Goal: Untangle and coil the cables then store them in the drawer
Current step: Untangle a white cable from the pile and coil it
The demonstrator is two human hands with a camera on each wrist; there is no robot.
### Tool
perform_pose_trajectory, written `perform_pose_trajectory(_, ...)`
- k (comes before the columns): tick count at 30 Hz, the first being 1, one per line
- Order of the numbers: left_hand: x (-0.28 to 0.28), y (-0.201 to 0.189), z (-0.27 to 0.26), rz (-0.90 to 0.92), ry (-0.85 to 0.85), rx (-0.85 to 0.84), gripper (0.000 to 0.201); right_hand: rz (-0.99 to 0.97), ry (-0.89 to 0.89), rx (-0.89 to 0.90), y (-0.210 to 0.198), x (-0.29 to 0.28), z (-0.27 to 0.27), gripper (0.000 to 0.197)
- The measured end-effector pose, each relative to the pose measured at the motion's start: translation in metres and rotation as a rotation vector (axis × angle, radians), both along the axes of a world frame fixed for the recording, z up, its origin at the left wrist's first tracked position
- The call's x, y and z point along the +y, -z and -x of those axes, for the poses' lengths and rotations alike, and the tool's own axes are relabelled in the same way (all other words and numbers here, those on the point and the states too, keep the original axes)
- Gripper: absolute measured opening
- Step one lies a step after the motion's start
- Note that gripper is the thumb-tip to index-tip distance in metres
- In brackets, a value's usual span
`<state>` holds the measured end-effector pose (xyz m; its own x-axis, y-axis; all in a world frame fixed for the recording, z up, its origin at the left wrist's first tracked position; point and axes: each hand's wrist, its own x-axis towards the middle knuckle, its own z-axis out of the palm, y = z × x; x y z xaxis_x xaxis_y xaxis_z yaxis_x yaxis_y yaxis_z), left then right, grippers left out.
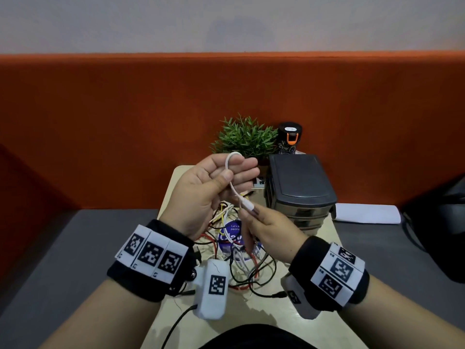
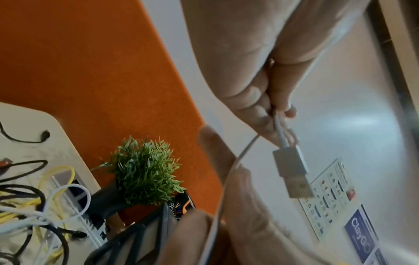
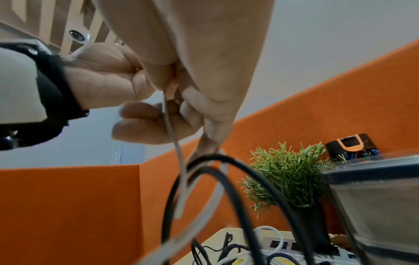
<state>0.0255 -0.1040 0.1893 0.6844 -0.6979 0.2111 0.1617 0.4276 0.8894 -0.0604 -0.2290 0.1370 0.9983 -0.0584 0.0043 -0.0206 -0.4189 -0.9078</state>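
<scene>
Both hands work just above the tangle [image 1: 234,248] on the worktop [image 1: 324,235]: left hand [image 1: 201,187] pinches the white cable [image 1: 232,182]'s loop, right hand [image 1: 266,227] grips its plug end. Wind even loops, keeping slack clear of the pile below.

At the top of the frame we see our right hand [image 3: 204,75] pinching a white cable [image 3: 179,172] beside our left hand [image 3: 108,77], a black cable [image 3: 238,179] looping below centre.
</scene>
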Motion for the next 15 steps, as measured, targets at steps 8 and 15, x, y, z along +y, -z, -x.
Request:
perform_pose_trajectory(8,-0.0011,0.0032,-0.0064,-0.076,-0.230,-0.084,0.029,0.031,-0.083,0.052,0.0085,0.0076,0.0059,0.040)
perform_pose_trajectory(15,0.0002,0.0061,-0.0050,-0.266,-0.248,-0.299,0.043,0.037,-0.063,0.086,0.0040,0.0073,0.0076,0.037)
